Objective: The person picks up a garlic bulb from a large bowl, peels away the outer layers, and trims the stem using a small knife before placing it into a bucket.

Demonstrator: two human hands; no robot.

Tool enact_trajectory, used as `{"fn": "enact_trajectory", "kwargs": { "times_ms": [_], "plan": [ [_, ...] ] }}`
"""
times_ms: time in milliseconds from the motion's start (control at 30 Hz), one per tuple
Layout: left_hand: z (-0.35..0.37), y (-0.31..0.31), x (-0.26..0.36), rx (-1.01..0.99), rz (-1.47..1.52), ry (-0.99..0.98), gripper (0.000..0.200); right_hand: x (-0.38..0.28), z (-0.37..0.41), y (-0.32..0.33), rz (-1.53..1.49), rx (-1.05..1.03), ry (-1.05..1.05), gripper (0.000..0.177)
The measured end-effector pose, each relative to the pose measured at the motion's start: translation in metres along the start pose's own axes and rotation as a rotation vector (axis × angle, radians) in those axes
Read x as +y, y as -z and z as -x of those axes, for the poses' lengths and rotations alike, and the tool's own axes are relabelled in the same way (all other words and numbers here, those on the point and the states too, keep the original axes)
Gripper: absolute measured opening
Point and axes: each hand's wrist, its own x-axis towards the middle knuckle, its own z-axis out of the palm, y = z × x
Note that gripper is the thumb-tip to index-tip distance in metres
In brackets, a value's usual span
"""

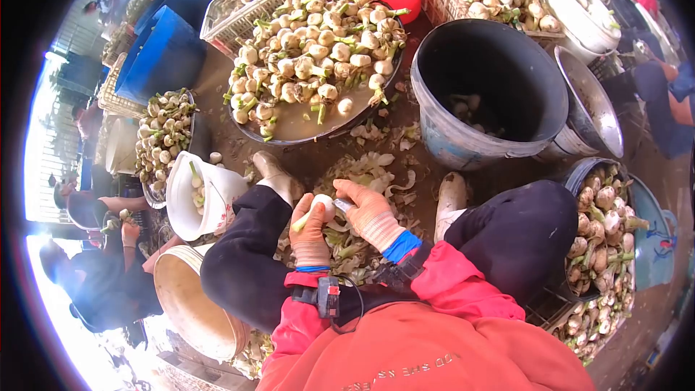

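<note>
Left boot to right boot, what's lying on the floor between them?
Pale peelings lie between the left boot and right boot in the head view; the right hand hides part.

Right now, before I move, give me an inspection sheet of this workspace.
Surface: brown floor, strewn with peelings between the feet.
Job's things: garlic pile in a wide basin with murky water.
Clutter: large dark bucket and white bucket near the feet.
Grippers: left hand holds a garlic bulb; right hand holds a small knife.
Cables: thin dark cable by the left wrist.
Surroundings: co-workers at the left.
</note>
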Motion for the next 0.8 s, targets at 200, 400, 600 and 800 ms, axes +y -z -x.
{"fn": "enact_trajectory", "kwargs": {
  "times_ms": [200,400,600,800],
  "plan": [
    [0.004,-0.009,-0.009,0.010,-0.125,-0.145,0.046,0.006,0.003,-0.010,0.430,0.120,0.215,0.048],
    [0.004,0.000,-0.002,-0.296,0.541,0.109,0.030,0.013,-0.013,-0.001,-0.386,0.101,-0.191,0.038],
    [0.003,-0.004,0.005,-0.245,0.570,0.035,0.035,0.004,-0.003,0.006,0.022,0.140,0.156,0.042],
    [0.009,-0.006,-0.004,-0.198,0.128,-0.124,0.034,-0.017,0.010,-0.001,0.472,0.087,0.148,0.044]
  ]
}}
